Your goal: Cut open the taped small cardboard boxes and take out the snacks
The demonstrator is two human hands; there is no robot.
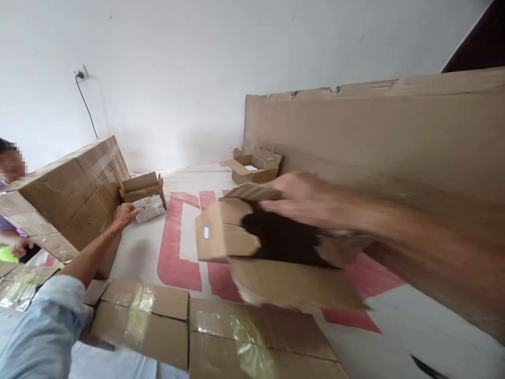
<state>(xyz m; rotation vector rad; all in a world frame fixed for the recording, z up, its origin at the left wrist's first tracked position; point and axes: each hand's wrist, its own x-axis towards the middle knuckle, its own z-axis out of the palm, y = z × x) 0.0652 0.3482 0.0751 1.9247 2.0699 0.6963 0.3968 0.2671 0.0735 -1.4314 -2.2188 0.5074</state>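
Note:
My right hand [302, 196] grips the upper flap of an open cardboard box [288, 281], fingers folded over its edge. Motion blurs both. The box tilts toward me, its inside dark and its lower flap hanging out. At the left, my left hand [127, 214] reaches forward with fingers pinched at the edge of a white printed packet [150, 208]. The packet leans at the front of a small open carton [141, 182].
A large taped stack of cartons [84, 197] rises at the left, with another person's hand [22, 246] beyond it. Taped cartons [142, 321] line the near side. An open box [252, 173] sits by the tall cardboard panel [379, 126]. A white cloth with red lettering [171, 242] covers the surface.

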